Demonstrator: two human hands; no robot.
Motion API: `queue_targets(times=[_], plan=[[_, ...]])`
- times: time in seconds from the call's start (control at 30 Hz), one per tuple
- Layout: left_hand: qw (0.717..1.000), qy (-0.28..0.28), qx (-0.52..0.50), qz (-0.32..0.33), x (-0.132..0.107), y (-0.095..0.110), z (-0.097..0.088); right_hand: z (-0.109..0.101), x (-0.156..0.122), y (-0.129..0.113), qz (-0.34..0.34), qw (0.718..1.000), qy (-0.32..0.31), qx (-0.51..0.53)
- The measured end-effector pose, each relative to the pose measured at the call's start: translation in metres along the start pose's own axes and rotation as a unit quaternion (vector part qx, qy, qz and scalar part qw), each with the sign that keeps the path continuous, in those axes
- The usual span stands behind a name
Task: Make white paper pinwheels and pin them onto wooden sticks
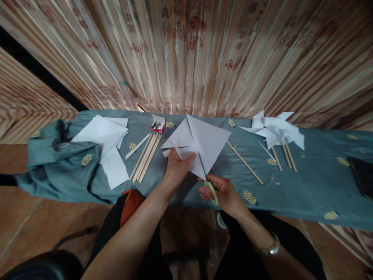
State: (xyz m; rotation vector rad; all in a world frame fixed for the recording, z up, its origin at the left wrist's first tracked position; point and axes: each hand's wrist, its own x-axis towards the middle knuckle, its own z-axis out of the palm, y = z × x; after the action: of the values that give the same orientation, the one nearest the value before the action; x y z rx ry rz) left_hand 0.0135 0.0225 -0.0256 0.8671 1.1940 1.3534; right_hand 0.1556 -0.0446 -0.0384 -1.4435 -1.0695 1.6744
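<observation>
Patterned curtains (189,58) back the cloth-covered bench (309,182). Mid-frame, the left hand (178,165) pinches a slit paper square (211,142), probably light, easily torn, best held near its uncut center; the right hand's (226,193) fingers grip scissors (215,195) below.

Seemingly a home: floral curtains (186,77), patterned tablecloth (303,190)

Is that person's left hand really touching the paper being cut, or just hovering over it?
Touching. The head view shows the left hand gripping the paper, its thumb laid across the upper face.
</observation>
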Motion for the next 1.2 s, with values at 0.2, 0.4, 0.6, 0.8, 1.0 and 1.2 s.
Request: queue_targets(times=[0.2, 0.4, 0.6, 0.8, 1.0, 1.2], plan=[[1.000, -0.006, -0.010, -0.002, 0.0000, -0.0022, -0.0004, 0.0000, 0.0004, -0.0016, -0.009, 1.000, 0.000, -0.014], [1.000, -0.012, 0.012, -0.009, -0.0015, -0.0040, 0.0001, -0.0011, 0.0005, -0.0051, -0.016, 1.000, -0.002, -0.010], [1.000, -0.014, 0.009, -0.008, -0.0026, -0.0032, 0.0003, -0.0007, 0.0000, -0.0078, 0.002, 1.000, -0.002, 0.007], [1.000, -0.010, 0.018, -0.019, -0.0039, -0.0052, -0.0003, -0.0011, 0.0005, -0.0070, -0.008, 1.000, 0.002, 0.004], [0.999, -0.009, 0.024, -0.020, -0.0051, -0.0042, -0.0010, -0.0003, 0.0015, -0.0064, 0.001, 1.000, 0.000, 0.010], [0.998, -0.017, 0.044, -0.030, -0.0058, -0.0031, -0.0014, -0.0004, 0.0020, -0.0071, -0.002, 1.000, 0.007, 0.003]])
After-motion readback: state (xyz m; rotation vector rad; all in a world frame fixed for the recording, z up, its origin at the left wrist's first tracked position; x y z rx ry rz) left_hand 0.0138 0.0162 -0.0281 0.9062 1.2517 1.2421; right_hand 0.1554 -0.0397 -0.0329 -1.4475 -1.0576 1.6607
